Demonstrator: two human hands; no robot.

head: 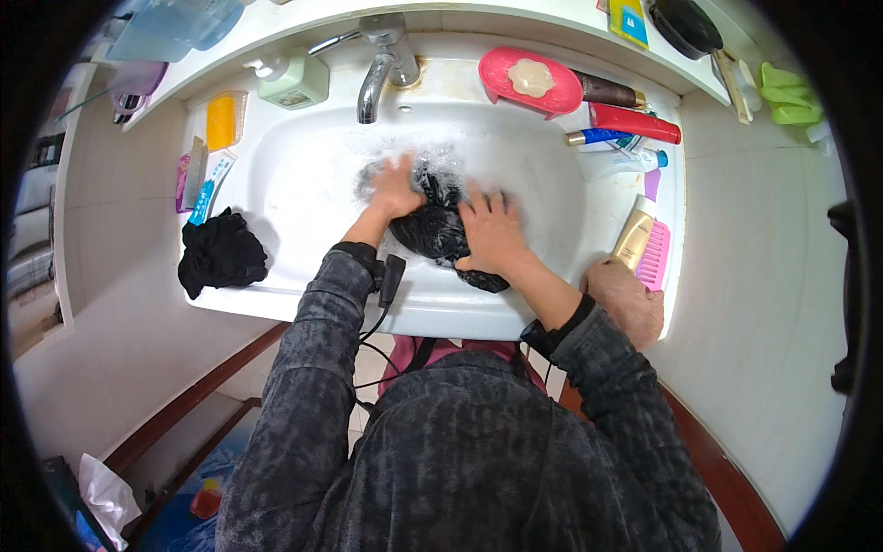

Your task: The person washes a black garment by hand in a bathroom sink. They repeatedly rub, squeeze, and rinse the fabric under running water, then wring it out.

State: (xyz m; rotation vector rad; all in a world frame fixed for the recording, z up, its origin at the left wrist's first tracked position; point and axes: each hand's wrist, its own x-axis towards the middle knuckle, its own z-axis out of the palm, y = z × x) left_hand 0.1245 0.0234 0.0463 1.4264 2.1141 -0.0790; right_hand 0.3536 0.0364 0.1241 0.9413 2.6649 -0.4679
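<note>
Wet black cloth [431,231] lies bunched in the white washbasin [296,179], with soapy water and suds around its upper part. My left hand [397,190] is at the cloth's upper left edge, fingers spread and blurred, thumb side touching it. Against the cloth's right side rests my right hand [492,231], fingers apart, palm down. Neither hand is closed around the cloth. A chrome faucet [376,86] stands behind the hands; whether water runs from it cannot be told.
Another black cloth [222,254] lies on the left rim. A green pump bottle [295,83] stands back left. The pink soap dish [493,69] holds soap at the back right. Tubes, a pink comb [654,257] and a brownish bundled cloth [624,303] line the right rim.
</note>
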